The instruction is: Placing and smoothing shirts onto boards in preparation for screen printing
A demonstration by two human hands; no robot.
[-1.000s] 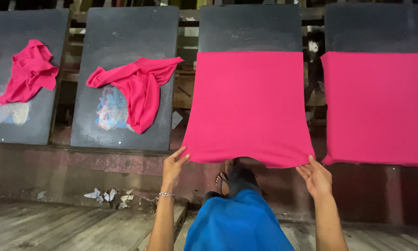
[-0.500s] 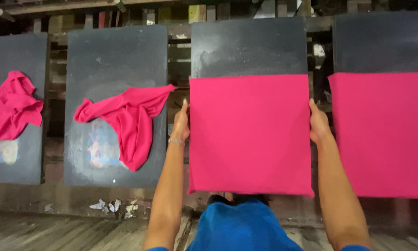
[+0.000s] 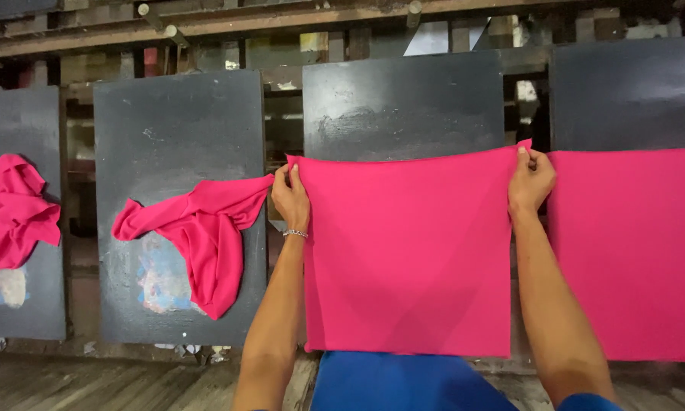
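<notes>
A flat pink cloth (image 3: pixel 407 251) lies spread over a dark slanted board (image 3: pixel 399 103) straight ahead. My left hand (image 3: pixel 290 196) pinches its upper left corner; a thin bracelet circles that wrist. My right hand (image 3: pixel 530 181) grips the upper right corner. Both arms reach forward along the cloth's two side edges. The cloth covers the board's lower two thirds, and its bottom edge hangs just above my blue garment (image 3: pixel 403 380).
A crumpled pink cloth (image 3: pixel 201 228) lies on the board to the left (image 3: pixel 178 137), another crumpled one (image 3: pixel 15 213) on the far-left board. At the right, a spread pink cloth (image 3: pixel 632 251) covers a further board. Wooden beams run above; a plank floor lies below.
My hands have moved up from the cloth's bottom corners, along its sides, to the top corners. The cloth now lies flatter and squarer on the board.
</notes>
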